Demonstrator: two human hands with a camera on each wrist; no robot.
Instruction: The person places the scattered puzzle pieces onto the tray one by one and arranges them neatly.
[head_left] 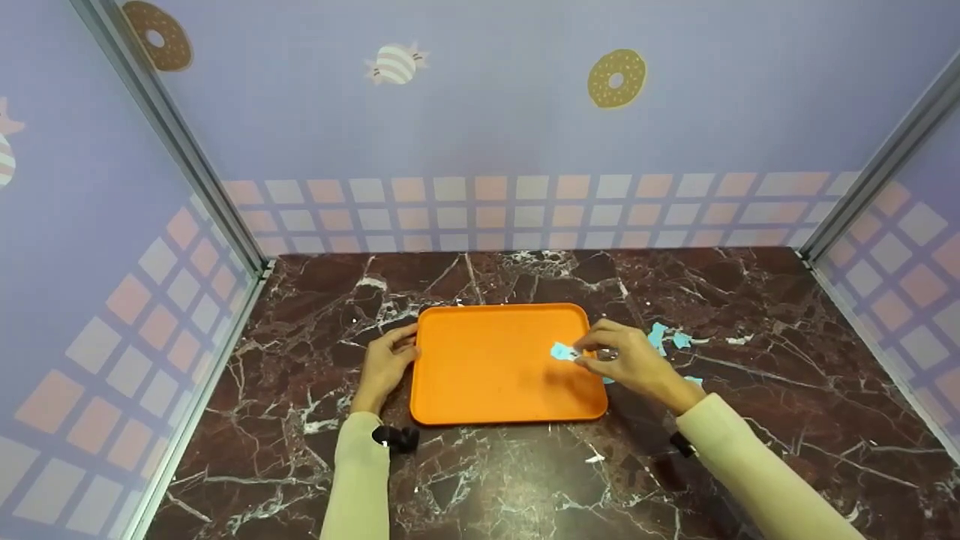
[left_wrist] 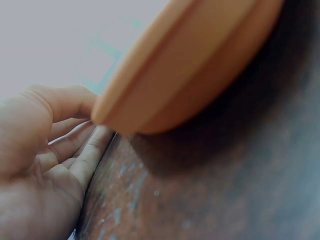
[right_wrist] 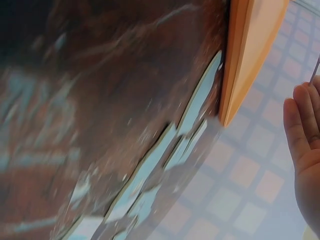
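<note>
An orange tray (head_left: 487, 367) lies on the dark marbled table. At its left edge my left hand (head_left: 388, 367) holds the rim, and in the left wrist view the thumb of the left hand (left_wrist: 45, 155) meets the tray's rim (left_wrist: 165, 65) while the other fingers lie lower, by the tabletop. Over the tray's right part, my right hand (head_left: 626, 361) pinches a thin light-blue puzzle piece (head_left: 562, 352) between thumb and fingertips. In the right wrist view the right hand (right_wrist: 307, 135) is only partly visible, at the right border.
Several light-blue puzzle pieces lie flat right of the tray: one piece (head_left: 658, 337), a smaller piece (head_left: 682, 340) beside it, another (head_left: 694, 381) partly behind the right wrist. Patterned wall panels (head_left: 517, 135) enclose the table (head_left: 480, 480) at the back and sides.
</note>
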